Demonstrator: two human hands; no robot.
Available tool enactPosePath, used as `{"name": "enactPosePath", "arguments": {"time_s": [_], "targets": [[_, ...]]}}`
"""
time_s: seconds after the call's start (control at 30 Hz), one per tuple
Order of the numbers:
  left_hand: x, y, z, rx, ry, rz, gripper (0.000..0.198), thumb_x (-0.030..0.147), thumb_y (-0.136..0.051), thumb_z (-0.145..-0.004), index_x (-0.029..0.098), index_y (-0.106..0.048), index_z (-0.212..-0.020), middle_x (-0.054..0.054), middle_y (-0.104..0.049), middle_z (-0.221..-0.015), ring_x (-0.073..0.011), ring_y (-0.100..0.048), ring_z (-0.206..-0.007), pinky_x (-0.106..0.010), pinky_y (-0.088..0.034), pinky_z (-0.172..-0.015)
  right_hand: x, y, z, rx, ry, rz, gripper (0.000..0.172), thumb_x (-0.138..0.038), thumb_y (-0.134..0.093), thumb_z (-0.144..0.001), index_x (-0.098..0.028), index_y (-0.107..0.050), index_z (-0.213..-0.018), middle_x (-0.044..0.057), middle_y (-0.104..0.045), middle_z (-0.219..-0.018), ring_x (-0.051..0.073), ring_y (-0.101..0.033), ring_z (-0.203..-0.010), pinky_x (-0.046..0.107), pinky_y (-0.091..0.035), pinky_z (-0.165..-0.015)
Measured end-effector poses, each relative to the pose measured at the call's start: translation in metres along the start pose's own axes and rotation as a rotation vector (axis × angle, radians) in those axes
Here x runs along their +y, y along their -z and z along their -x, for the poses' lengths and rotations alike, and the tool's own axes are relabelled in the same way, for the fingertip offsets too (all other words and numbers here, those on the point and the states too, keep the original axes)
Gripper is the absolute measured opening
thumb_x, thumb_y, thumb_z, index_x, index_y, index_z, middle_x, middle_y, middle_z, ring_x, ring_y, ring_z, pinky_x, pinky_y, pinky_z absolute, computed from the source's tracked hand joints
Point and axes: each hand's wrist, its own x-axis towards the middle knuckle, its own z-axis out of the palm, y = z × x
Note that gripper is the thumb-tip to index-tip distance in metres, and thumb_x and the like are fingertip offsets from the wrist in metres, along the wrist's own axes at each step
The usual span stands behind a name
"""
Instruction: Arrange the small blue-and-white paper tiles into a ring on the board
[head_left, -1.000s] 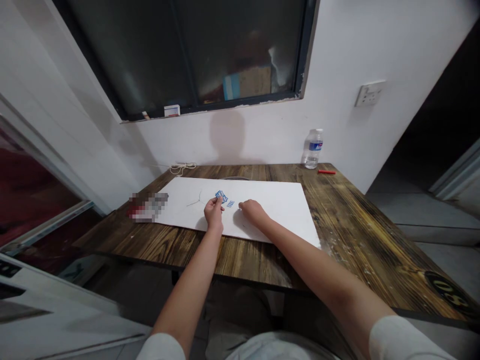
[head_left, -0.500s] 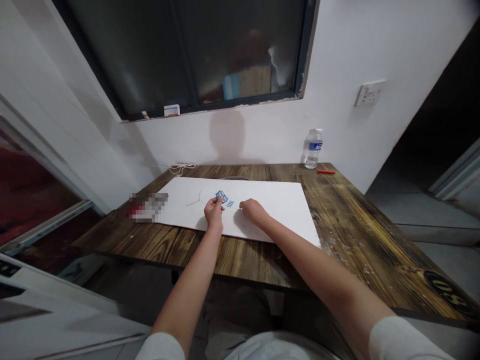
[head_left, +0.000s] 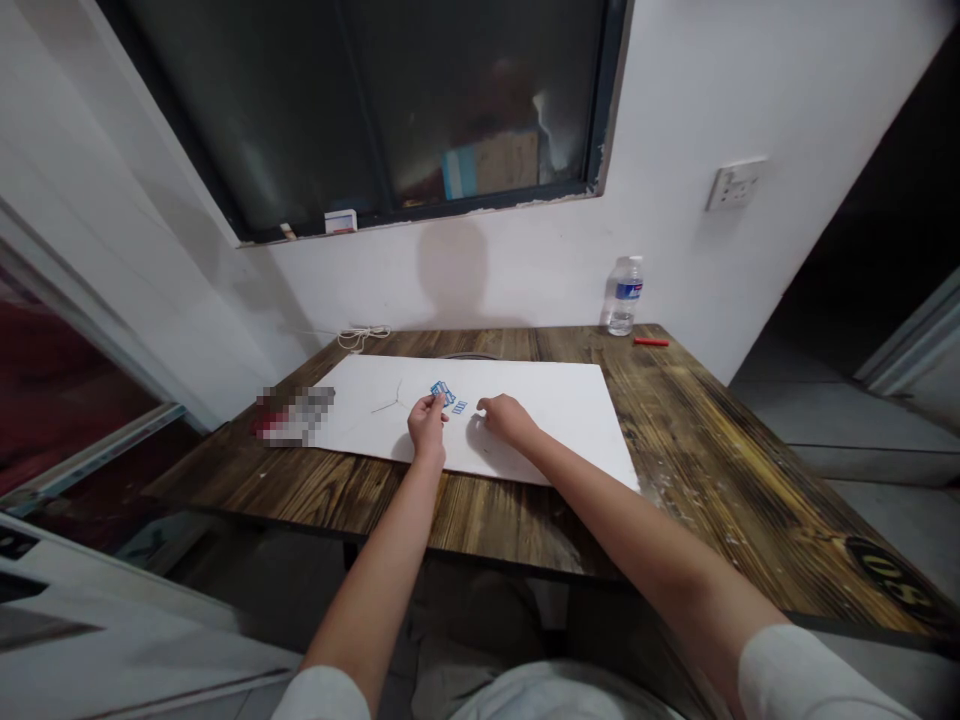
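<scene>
A white board (head_left: 547, 390) lies on the wooden table under both hands. With thumb and fingers closed, my left hand (head_left: 427, 430) holds a small blue-and-white patterned piece (head_left: 442, 391) above the board. Just right of it is a smaller blue-striped piece (head_left: 459, 407), lying between my hands. My right hand (head_left: 508, 418) is a little further right, its fingers pinched together low over the board. Whatever is in that pinch is too small to make out. Thin dark branching lines (head_left: 397, 401), perhaps wire or thread, show on the board left of my left hand.
A water bottle (head_left: 624, 296) stands at the table's back right, with a red pen-like stick (head_left: 651, 342) near it. A coiled pale cord (head_left: 363, 336) lies at the back left. Something blurred out (head_left: 296, 416) covers the board's left end. The wall and window rise behind the table (head_left: 720, 480).
The view has shifted very slightly. Both hands stay almost in place, and the blue pieces look the same.
</scene>
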Motion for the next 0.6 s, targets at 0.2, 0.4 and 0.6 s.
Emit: {"name": "enactPosePath", "arguments": {"time_s": [0.2, 0.4, 0.6], "targets": [[0.0, 0.0, 0.001, 0.004, -0.002, 0.002, 0.04, 0.047, -0.078, -0.056, 0.015, -0.061, -0.073, 0.0, -0.063, -0.069, -0.0049, -0.043, -0.047, -0.019, -0.029, -0.045, 0.006, 0.0, 0.001, 0.084, 0.029, -0.092, 0.039, -0.008, -0.05, -0.081, -0.022, -0.064, -0.114, 0.007, -0.07, -0.098, 0.02, -0.062, -0.09, 0.024, -0.038, -0.072], [0.0, 0.0, 0.001, 0.004, 0.006, -0.011, 0.037, 0.044, -0.077, -0.058, 0.015, -0.062, -0.075, 0.0, -0.063, -0.07, -0.0049, -0.043, -0.047, -0.019, -0.029, -0.045, 0.011, -0.007, -0.003, 0.139, 0.048, -0.111, 0.026, -0.008, -0.048, -0.082, -0.018, -0.07, -0.092, 0.009, -0.07, -0.095, 0.019, -0.061, -0.086, 0.025, -0.038, -0.072], [-0.002, 0.001, 0.0, -0.003, 0.011, -0.032, 0.033, 0.042, -0.076, -0.06, 0.016, -0.061, -0.073, 0.0, -0.063, -0.069, -0.0052, -0.044, -0.048, -0.019, -0.029, -0.046, 0.021, -0.012, -0.008, 0.247, 0.015, -0.345, 0.023, -0.009, -0.052, -0.076, -0.018, -0.073, -0.081, 0.007, -0.072, -0.088, 0.019, -0.062, -0.082, 0.026, -0.042, -0.074]]}}
